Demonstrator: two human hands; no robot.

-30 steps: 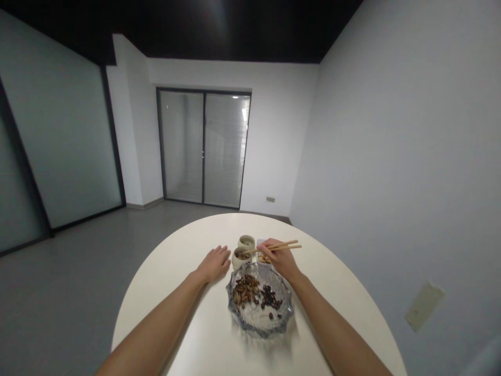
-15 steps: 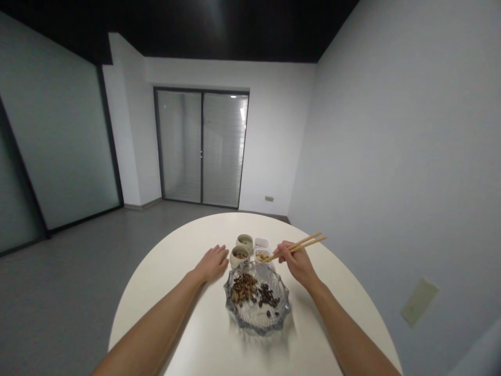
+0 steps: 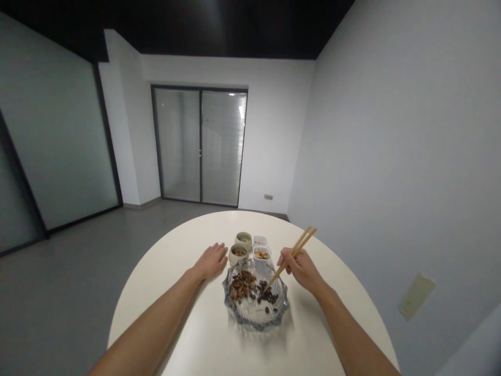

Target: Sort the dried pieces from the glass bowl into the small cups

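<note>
My right hand [image 3: 296, 265] is closed around a pair of wooden chopsticks [image 3: 291, 257], held to the right of a scalloped clear glass bowl [image 3: 255, 322]. The chopstick tips reach down into the bowl at a pile of small dark pieces [image 3: 268, 295], which look like beans or dried fruit. A heap of long brown pieces [image 3: 241, 285] lies in the bowl's left half. My left hand [image 3: 213, 259] rests flat on the table with its fingers stretched out. It lies just left of a round beige pot [image 3: 234, 257] with brown bits inside.
A second beige pot [image 3: 244, 237] stands behind the first. Beside the pots are a white square dish [image 3: 257, 252] of pale yellowish pieces and another white dish [image 3: 260, 239] behind it. The round white table [image 3: 188, 324] ends near a wall on the right.
My right hand has drawn back from the near beige pot, moving right and toward me. The chopstick tips have swung from that pot into the glass bowl. My left hand stays in place.
</note>
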